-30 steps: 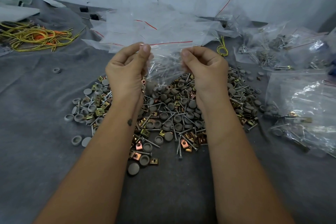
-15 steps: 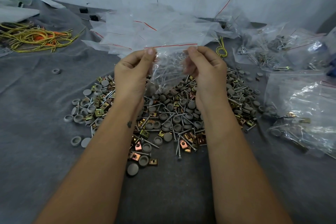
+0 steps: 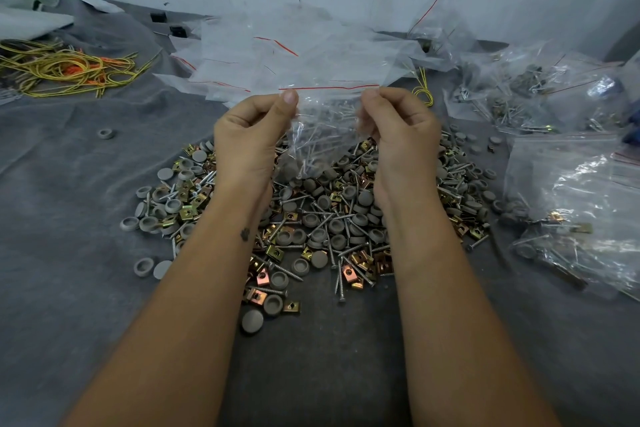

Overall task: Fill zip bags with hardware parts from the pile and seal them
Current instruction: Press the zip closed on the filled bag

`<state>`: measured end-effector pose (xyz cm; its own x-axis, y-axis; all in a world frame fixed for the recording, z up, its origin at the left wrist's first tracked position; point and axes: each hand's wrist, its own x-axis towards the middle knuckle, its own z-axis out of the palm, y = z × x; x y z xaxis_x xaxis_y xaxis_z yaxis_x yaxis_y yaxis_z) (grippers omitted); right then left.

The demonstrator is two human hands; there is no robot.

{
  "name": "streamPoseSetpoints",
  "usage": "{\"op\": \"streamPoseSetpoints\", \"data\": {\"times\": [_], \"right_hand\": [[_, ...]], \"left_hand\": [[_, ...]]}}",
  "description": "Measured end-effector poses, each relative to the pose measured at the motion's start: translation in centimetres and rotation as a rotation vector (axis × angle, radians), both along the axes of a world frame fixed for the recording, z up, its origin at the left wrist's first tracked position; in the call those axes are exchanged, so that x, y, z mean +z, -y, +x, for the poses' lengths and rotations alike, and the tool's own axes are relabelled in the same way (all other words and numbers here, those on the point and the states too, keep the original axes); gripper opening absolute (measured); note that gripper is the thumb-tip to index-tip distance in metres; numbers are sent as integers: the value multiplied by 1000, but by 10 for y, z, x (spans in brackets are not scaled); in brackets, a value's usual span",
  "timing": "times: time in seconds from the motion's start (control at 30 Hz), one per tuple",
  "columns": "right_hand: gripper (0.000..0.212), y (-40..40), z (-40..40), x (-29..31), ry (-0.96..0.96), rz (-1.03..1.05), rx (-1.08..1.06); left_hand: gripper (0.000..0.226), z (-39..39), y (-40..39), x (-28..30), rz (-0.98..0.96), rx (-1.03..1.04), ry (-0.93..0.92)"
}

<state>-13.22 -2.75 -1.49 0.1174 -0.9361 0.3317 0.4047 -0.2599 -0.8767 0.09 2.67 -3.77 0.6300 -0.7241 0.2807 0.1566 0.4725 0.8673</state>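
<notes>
A clear zip bag (image 3: 325, 128) with a red seal line hangs upright between my hands, above the pile. Screws and grey caps show inside it. My left hand (image 3: 249, 139) pinches its top left corner with thumb and fingers. Its top right corner is pinched by my right hand (image 3: 398, 135). Below lies the pile of hardware (image 3: 322, 222): grey round caps, silver screws and brass-coloured clip nuts spread on the grey cloth.
A heap of empty zip bags (image 3: 277, 55) lies behind the pile. Filled bags (image 3: 581, 204) sit at the right and back right (image 3: 526, 94). Yellow and orange cords (image 3: 65, 69) lie at the far left. A white wall stands behind.
Both hands have dropped slightly with the bag and moved a little further apart along its top edge, stretching the red seal line flat.
</notes>
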Motion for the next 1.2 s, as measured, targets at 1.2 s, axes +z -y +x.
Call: {"op": "streamPoseSetpoints", "data": {"times": [1.2], "right_hand": [[7,2,3,-6,-114,-37,133]], "left_hand": [[14,-5,1,0,-21,-135,84]]}}
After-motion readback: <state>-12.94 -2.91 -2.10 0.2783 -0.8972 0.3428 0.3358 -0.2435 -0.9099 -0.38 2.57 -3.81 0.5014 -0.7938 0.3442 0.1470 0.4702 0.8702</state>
